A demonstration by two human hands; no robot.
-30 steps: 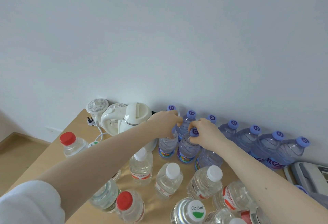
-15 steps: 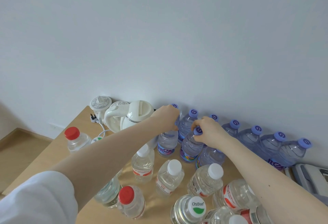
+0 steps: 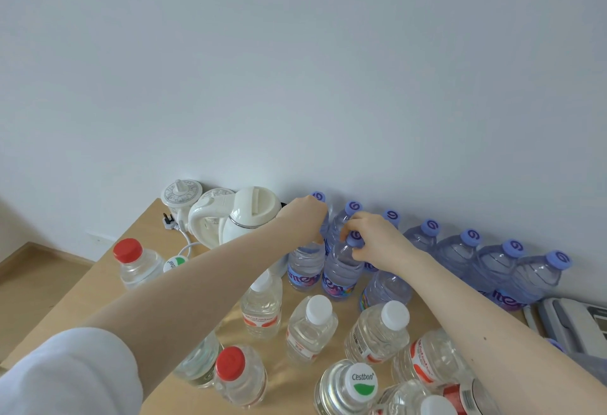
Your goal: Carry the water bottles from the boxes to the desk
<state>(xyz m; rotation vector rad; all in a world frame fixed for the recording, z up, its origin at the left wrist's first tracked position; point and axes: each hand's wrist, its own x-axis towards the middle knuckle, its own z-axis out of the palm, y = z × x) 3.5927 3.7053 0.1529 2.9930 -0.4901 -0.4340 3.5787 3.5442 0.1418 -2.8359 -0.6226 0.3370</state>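
While your left hand (image 3: 303,219) curls down over the top of the left bottle (image 3: 305,263), your right hand (image 3: 374,239) pinches the purple cap of the right bottle (image 3: 341,270). Both bottles stand on the desk (image 3: 82,303), just in front of the row (image 3: 460,250) of like bottles along the far wall. The kettle (image 3: 243,221) sits just left of your left wrist. White-capped bottles (image 3: 312,326) crowd the near side under both forearms. One near cap (image 3: 361,381) reads "Cestbon"; the purple labels are only partly legible. A phone (image 3: 571,319) lies at the right edge. Bare wood shows along the left edge, beyond a red-capped bottle (image 3: 138,263).
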